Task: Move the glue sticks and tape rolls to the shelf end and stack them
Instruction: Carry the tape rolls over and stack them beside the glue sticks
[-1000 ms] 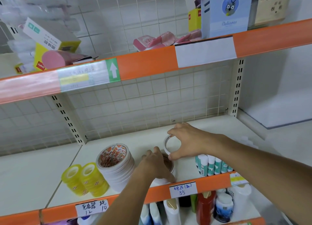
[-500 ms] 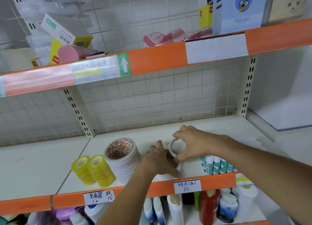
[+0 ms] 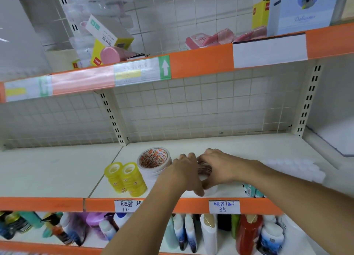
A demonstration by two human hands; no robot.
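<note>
Two hands (image 3: 206,170) gripping tape rolls (image 3: 206,175), shelf (image 3: 239,149)

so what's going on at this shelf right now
A person is stacking tape rolls on the middle shelf. Both hands are closed around a small stack of tape rolls near the front edge: the left hand from the left, the right hand from above and to the right. Just left stands a white tape stack, then two yellow tape stacks. Glue sticks are partly hidden behind the right forearm.

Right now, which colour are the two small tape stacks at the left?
Translucent yellow tape stacks, with small flower marks; the head view shows them.
</note>
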